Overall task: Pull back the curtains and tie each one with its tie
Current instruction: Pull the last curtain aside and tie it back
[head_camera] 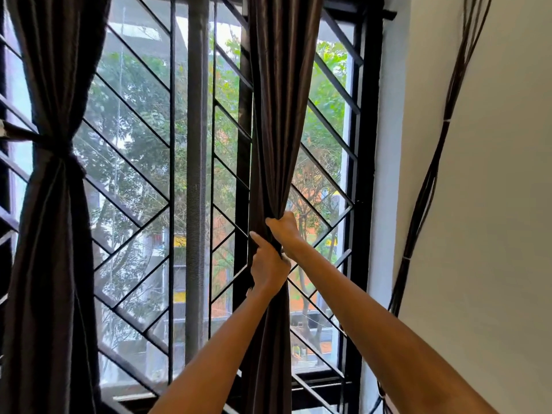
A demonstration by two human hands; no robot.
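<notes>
Gripping the right curtain (277, 115) (gathered tight), left hand (268, 268) and right hand (283, 231) curl their fingers (258, 239) around it.

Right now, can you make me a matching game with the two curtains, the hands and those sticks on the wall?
Things:
1. left curtain
2. right curtain
3. left hand
4. bundle of thin sticks

States:
A. against the white wall
B. already tied at its middle
C. gathered, held by both hands
D. below the right hand, gripping fabric

Pairs: 1-B, 2-C, 3-D, 4-A
</notes>
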